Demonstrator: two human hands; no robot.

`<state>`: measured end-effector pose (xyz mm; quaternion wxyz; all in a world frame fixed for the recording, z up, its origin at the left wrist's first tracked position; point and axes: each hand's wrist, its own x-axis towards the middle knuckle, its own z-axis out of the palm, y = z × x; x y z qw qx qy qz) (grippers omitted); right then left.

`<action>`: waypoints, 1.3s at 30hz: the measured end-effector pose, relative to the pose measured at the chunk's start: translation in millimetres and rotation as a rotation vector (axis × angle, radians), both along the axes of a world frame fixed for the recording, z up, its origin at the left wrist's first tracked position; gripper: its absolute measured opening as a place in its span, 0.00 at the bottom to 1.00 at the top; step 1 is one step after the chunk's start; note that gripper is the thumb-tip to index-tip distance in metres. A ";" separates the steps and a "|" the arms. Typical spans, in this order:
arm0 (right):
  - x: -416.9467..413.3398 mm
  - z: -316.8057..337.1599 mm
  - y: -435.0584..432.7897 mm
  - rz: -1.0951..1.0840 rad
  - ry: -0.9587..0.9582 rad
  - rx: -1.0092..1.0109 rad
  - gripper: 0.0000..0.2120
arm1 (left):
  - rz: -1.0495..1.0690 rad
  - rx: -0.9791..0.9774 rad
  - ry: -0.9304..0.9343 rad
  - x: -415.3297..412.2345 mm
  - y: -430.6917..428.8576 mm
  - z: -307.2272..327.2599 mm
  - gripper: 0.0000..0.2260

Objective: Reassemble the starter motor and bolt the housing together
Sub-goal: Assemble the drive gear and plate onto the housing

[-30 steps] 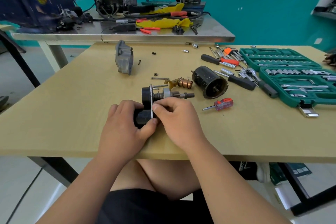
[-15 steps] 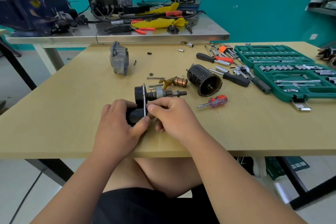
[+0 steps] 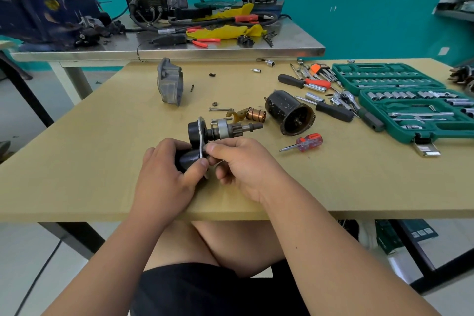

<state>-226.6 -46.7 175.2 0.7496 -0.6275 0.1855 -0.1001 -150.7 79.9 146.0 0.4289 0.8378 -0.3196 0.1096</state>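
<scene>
Left hand (image 3: 164, 174) and right hand (image 3: 241, 165) hold starter assembly (image 3: 196, 131) (shaft (image 3: 252, 126) outside grip).

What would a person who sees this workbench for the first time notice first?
The two hands at the near edge of the table draw the eye: the left hand grips the black body of the half-built starter motor, and the right hand pinches at its metal plate. To the right lie a black motor can and an open green socket set; a grey end housing stands apart at the back left.

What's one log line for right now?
left hand: grips starter assembly | right hand: pinches its plate | black housing: apart, on table
</scene>
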 end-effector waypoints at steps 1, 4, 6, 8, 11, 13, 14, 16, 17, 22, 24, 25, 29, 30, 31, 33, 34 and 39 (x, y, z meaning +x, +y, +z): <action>0.4 -0.5 1.1 -0.003 -0.003 0.002 0.07 | -0.004 -0.010 0.017 1.0 0.2 0.7 0.13; 3.1 -2.4 5.2 -0.049 -0.005 -0.019 0.07 | -0.006 -0.029 0.056 4.0 0.2 1.1 0.13; 5.4 -3.5 6.8 -0.076 -0.002 -0.040 0.06 | -0.006 -0.044 0.086 5.0 -0.1 0.7 0.13; 6.4 -5.0 7.6 -0.091 -0.001 -0.076 0.06 | -0.004 -0.053 0.109 5.5 -0.1 0.3 0.13; 6.3 -6.8 6.2 -0.084 -0.018 -0.126 0.06 | 0.000 -0.055 0.116 5.6 0.2 0.3 0.13; 5.7 -6.0 3.2 -0.069 -0.010 -0.217 0.06 | -0.004 -0.056 0.118 5.0 0.1 0.4 0.13; 5.6 -5.1 1.8 -0.063 0.000 -0.258 0.06 | -0.004 -0.053 0.120 4.9 0.1 0.4 0.13; 6.2 -3.4 -0.1 -0.064 0.012 -0.297 0.05 | 0.001 -0.043 0.124 4.8 0.3 0.8 0.13; 6.6 -2.6 -0.4 -0.071 0.014 -0.307 0.05 | 0.003 -0.042 0.123 5.1 0.2 1.1 0.13; 5.0 -3.9 -0.8 -0.112 0.016 -0.316 0.06 | 0.005 -0.037 0.071 2.6 0.8 -0.3 0.15; 2.4 -5.5 -1.1 -0.127 -0.004 -0.292 0.06 | 0.024 0.000 0.012 -1.3 0.4 -1.0 0.16; 0.9 -6.3 -1.2 -0.132 -0.016 -0.278 0.07 | 0.034 0.020 -0.019 -3.4 -0.2 -1.1 0.17; -2.9 -10.7 0.4 -0.139 0.009 -0.312 0.09 | 0.053 0.028 -0.060 -8.5 -0.7 1.2 0.20; -3.5 -11.6 1.1 -0.134 0.015 -0.334 0.10 | 0.053 0.026 -0.054 -9.0 0.1 2.7 0.20; -3.8 -12.5 1.4 -0.131 0.013 -0.347 0.11 | 0.050 0.031 -0.044 -9.0 0.9 4.7 0.20; -3.2 -13.5 0.3 -0.134 0.003 -0.360 0.11 | 0.028 0.081 -0.018 -7.9 1.7 10.5 0.20; -2.3 -13.8 -1.0 -0.139 0.001 -0.373 0.10 | 0.009 0.124 -0.007 -6.9 1.5 14.6 0.21; 2.8 -13.9 -8.8 -0.133 0.021 -0.486 0.07 | 0.022 0.560 -0.148 -0.5 -0.1 39.4 0.28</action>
